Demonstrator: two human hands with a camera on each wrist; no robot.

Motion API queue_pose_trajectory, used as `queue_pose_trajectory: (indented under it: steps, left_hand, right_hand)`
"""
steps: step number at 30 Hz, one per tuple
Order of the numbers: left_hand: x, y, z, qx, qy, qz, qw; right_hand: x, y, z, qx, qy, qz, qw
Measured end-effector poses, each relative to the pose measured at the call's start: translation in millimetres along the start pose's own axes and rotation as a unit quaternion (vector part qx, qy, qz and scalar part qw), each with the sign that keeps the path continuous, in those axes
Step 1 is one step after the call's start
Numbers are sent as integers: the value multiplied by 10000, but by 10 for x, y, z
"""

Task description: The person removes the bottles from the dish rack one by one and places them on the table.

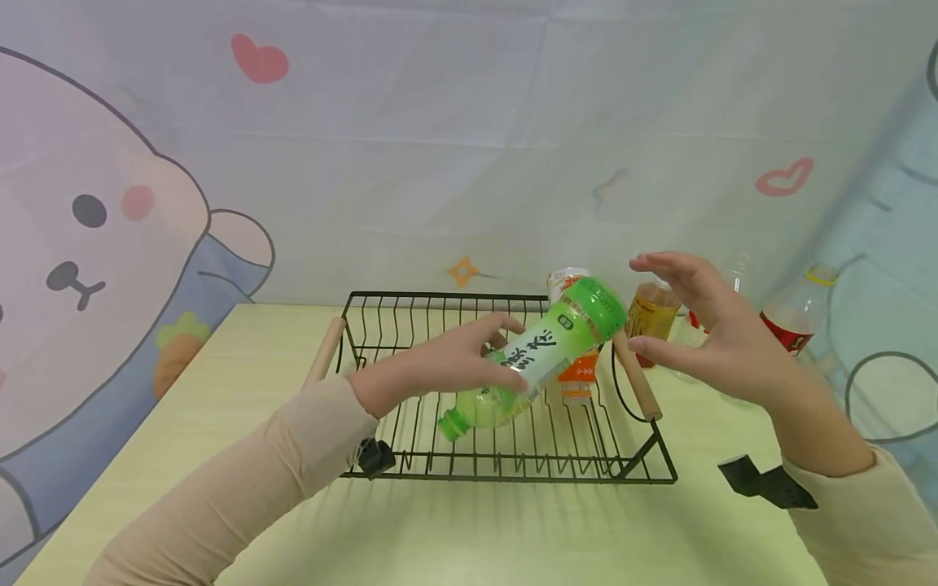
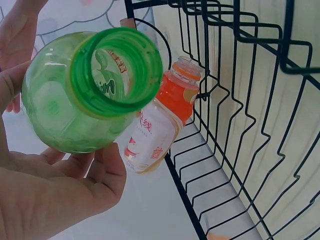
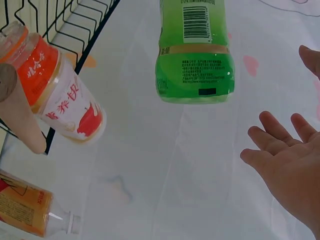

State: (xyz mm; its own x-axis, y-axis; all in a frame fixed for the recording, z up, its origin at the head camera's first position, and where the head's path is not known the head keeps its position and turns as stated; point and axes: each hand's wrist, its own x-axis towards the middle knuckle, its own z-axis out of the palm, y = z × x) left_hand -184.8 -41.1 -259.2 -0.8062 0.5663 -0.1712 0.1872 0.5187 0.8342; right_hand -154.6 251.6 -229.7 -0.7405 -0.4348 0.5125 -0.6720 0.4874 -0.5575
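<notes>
My left hand [image 1: 450,358] grips an empty green plastic bottle [image 1: 538,350] around its lower neck end, above a black wire rack [image 1: 506,478]. The bottle is tilted, its base up to the right and its mouth down to the left. In the left wrist view its uncapped green mouth [image 2: 117,72] faces the camera. Fingers extended and apart from the bottle, my right hand [image 1: 725,350] hovers to the right of the bottle's base. Behind the green bottle, an orange-and-white bottle [image 1: 579,370] stands upside down in the rack.
Wooden handles [image 1: 637,378] flank the rack on the light table. Right of it stand an amber-labelled bottle [image 1: 655,313], a clear bottle with a red label [image 1: 787,325] and another clear bottle [image 1: 738,273]. A cartoon-printed cloth [image 1: 410,163] hangs behind the table.
</notes>
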Motion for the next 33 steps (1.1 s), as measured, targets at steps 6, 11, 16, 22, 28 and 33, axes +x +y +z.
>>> queue_pose_trajectory:
  steps: [6, 11, 16, 22, 28, 33]
  left_hand:
    - [-21, 44, 29, 136, -234, -2, 9996]
    - [-13, 60, 49, 145, -396, 70, 9991]
    - [15, 52, 78, 178, -552, 161, 9982]
    - [30, 52, 110, 261, -610, 114, 9977]
    - [43, 62, 134, 416, -588, 46, 9974]
    - [59, 50, 148, 376, -594, 52, 9975]
  right_hand:
    - [11, -42, 111, -96, -356, -86, 9993]
    - [2, -87, 181, -104, -692, 99, 9975]
    - [-8, -125, 247, -159, -1066, 496, 9929]
    - [-10, -117, 340, -108, -1431, 466, 9885]
    - [-45, -83, 454, -752, -1624, -43, 9838]
    - [-50, -67, 538, -1235, -1653, -396, 9777]
